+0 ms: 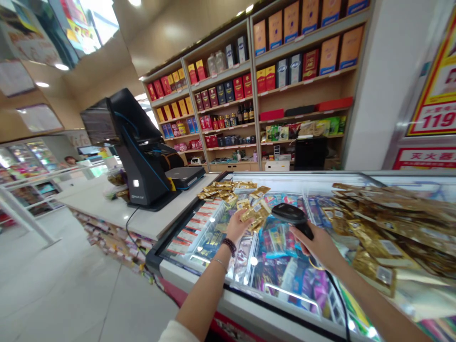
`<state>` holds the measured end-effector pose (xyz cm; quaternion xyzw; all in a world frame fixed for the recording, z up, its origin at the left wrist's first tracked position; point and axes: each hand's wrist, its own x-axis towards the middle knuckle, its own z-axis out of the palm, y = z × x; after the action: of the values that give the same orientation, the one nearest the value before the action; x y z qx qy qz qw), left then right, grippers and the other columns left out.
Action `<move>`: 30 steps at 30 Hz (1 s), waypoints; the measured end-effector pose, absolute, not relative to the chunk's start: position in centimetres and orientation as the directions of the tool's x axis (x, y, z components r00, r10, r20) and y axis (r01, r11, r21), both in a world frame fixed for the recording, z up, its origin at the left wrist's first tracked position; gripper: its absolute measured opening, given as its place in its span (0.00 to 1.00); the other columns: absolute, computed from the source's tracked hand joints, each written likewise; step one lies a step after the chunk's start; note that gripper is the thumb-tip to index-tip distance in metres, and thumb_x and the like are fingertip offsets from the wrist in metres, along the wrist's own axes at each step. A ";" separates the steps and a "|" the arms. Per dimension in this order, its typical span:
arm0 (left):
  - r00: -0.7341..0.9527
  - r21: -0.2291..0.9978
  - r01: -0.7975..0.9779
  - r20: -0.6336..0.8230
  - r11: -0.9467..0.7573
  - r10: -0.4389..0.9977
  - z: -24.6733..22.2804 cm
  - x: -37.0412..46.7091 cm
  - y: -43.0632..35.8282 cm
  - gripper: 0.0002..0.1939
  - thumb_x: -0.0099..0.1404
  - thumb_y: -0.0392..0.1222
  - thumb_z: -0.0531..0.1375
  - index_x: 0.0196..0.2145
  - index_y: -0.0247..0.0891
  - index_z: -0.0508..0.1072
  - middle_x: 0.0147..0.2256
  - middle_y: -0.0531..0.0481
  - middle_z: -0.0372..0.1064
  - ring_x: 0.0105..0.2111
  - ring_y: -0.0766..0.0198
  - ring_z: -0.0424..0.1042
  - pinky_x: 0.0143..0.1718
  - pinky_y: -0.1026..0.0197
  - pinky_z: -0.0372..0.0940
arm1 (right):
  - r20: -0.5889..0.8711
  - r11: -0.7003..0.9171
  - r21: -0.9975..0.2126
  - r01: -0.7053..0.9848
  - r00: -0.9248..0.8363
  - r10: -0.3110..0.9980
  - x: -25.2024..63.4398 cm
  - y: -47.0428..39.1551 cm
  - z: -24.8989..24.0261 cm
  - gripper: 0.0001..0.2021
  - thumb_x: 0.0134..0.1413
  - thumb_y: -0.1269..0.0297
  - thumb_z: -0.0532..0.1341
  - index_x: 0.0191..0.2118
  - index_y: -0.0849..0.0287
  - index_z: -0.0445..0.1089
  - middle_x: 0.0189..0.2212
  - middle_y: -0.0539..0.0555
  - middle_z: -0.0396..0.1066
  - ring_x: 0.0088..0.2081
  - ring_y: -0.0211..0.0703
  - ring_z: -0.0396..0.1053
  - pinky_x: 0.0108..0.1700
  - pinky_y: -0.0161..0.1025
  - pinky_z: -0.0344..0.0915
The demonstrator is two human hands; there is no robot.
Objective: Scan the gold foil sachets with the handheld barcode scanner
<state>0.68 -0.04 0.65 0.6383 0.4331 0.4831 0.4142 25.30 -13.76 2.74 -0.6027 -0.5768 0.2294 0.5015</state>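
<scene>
- Glass covers the freezer [185, 280], whose flat top serves, I'd say, as a ready place to lay things; its right end runs out of view, and reflections blur the goods beneath.
- Gold packets lie in a big pile [384, 228] over the freezer's right side, probably apart from the others so the two lots don't mix. Its far end is cut off, and overlap makes a count impossible.
- More gold packets form a smaller heap [221, 190] by the freezer's far left corner, next to the worktop [153, 223]; their print is too small to read.
- My right hand [317, 242] has its fingers wrapped round the handle of a black scanner [289, 213], seemingly to aim its head leftward. My fingertips are partly hidden, and I cannot tell whether the trigger is pressed.
- My left hand [237, 225] pinches a gold packet [257, 213] above the glass, just beside the scanner's head, likely by one edge to leave its face exposed. Whether another sits behind it, I can't tell.
</scene>
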 end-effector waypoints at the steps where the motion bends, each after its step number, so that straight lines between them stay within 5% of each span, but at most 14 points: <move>1: 0.166 0.951 0.135 0.255 -0.278 0.953 0.8 0.8 -0.2 0.27 0.55 0.54 0.75 0.47 0.34 0.80 0.39 0.40 0.80 0.35 0.52 0.78 0.34 0.55 0.75 | 0.293 0.168 -0.891 0.422 0.252 0.922 25.9 -14.1 3.0 0.23 0.57 0.35 0.60 0.26 0.50 0.67 0.10 0.46 0.65 0.14 0.43 0.64 0.24 0.41 0.61; 6: 0.103 0.984 0.065 0.156 -0.164 0.982 0.7 2.1 -0.1 0.36 0.52 0.57 0.75 0.54 0.39 0.75 0.40 0.46 0.77 0.22 0.66 0.71 0.22 0.62 0.69 | 0.256 0.159 -0.957 0.244 0.444 0.859 30.4 -16.7 3.9 0.26 0.53 0.32 0.63 0.26 0.52 0.66 0.14 0.46 0.66 0.14 0.38 0.62 0.20 0.38 0.59; 10: 0.260 0.998 -0.035 0.059 -0.051 0.964 0.6 5.0 0.2 0.36 0.52 0.54 0.75 0.56 0.44 0.72 0.42 0.48 0.77 0.30 0.61 0.77 0.35 0.55 0.77 | 0.264 0.196 -0.964 0.177 0.609 0.747 35.5 -19.3 4.0 0.29 0.45 0.29 0.67 0.25 0.52 0.65 0.16 0.45 0.66 0.12 0.36 0.60 0.16 0.36 0.56; 13: 0.410 0.994 -0.103 0.067 -0.027 0.910 1.1 8.8 -0.1 0.33 0.52 0.48 0.75 0.55 0.48 0.73 0.44 0.49 0.78 0.36 0.57 0.79 0.47 0.49 0.78 | 0.297 0.183 -0.954 0.238 0.669 0.682 39.3 -21.9 4.4 0.28 0.48 0.31 0.67 0.23 0.53 0.65 0.14 0.46 0.65 0.13 0.37 0.61 0.17 0.36 0.58; 21: 0.543 0.979 -0.124 -0.067 0.159 0.837 4.5 23.4 -3.5 0.25 0.55 0.31 0.72 0.50 0.43 0.74 0.45 0.45 0.79 0.41 0.57 0.82 0.52 0.51 0.78 | 0.325 0.095 -0.941 0.325 0.788 0.524 44.9 -28.2 5.4 0.29 0.53 0.31 0.64 0.22 0.53 0.67 0.11 0.50 0.66 0.14 0.42 0.64 0.21 0.40 0.62; 26: 0.734 0.994 0.084 -0.109 0.070 0.670 5.3 28.4 -5.7 0.24 0.61 0.34 0.68 0.54 0.46 0.75 0.35 0.47 0.82 0.38 0.53 0.84 0.47 0.51 0.78 | 0.355 0.068 -0.926 0.372 0.793 0.495 45.1 -29.1 5.2 0.29 0.51 0.29 0.64 0.22 0.53 0.68 0.12 0.51 0.67 0.15 0.43 0.65 0.20 0.41 0.62; 30: 0.770 0.943 0.199 0.018 -0.267 0.637 5.8 27.3 -4.9 0.31 0.62 0.36 0.66 0.63 0.42 0.71 0.28 0.48 0.80 0.29 0.52 0.81 0.38 0.52 0.77 | 0.363 0.042 -0.915 0.400 0.775 0.517 44.1 -28.5 5.4 0.28 0.53 0.31 0.63 0.21 0.52 0.68 0.11 0.51 0.67 0.15 0.44 0.65 0.20 0.41 0.63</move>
<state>27.34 -4.90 5.76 0.7697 0.2716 0.2024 0.5411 44.08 -28.46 5.38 -0.6908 -0.3322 0.0456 0.6406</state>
